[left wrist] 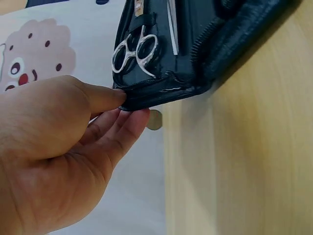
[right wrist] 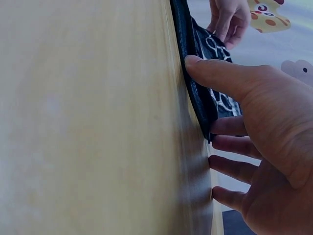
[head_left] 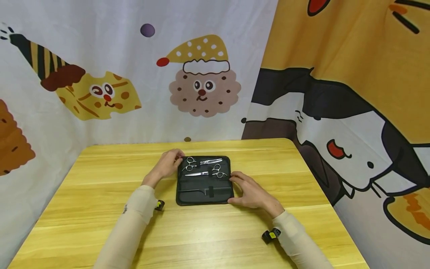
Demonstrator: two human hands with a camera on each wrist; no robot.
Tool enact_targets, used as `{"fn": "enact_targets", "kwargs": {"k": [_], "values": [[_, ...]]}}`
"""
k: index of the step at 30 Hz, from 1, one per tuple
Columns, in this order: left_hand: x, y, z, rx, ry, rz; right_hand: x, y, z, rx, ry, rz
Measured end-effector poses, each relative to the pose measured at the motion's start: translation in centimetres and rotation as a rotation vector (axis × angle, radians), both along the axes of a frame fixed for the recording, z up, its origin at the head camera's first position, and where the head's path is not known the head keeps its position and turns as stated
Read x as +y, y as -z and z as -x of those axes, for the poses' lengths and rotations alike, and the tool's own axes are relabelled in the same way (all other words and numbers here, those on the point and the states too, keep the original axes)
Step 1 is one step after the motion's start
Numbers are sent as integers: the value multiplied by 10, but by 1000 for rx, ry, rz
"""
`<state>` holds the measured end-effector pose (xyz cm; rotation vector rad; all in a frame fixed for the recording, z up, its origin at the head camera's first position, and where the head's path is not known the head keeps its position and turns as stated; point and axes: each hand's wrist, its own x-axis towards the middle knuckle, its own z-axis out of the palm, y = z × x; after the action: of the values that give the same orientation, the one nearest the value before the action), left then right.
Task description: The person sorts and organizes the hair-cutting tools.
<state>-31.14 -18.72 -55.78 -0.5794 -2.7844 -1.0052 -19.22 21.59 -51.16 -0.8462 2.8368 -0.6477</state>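
A black zip case (head_left: 191, 183) lies spread open on the table. Two pairs of silver hairdressing scissors are strapped in its upper half: one pair (head_left: 211, 161) above, the other (head_left: 196, 174) below. A dark tail comb (head_left: 220, 190) sits under a strap in the lower half. At the case's upper left corner, my left hand (head_left: 167, 163) pinches the edge, thumb on top and fingers beneath in the left wrist view. My right hand (head_left: 250, 191) rests along the right edge, its thumb by the near corner and its fingers spread and loosely bent.
The wooden table (head_left: 201, 239) extends around the case on all sides. Behind it hangs a curtain (head_left: 111, 52) with cartoon prints. A small black device (head_left: 159, 205) is at the left wrist and another (head_left: 270, 235) at the right.
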Motion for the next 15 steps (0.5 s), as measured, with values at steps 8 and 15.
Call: {"fn": "enact_targets", "kwargs": {"k": [8, 15], "values": [[19, -84, -63, -8, 43, -30, 1, -2, 0, -10, 2, 8], [22, -96, -89, 38, 44, 12, 1, -1, 0, -25, 1, -1]]}}
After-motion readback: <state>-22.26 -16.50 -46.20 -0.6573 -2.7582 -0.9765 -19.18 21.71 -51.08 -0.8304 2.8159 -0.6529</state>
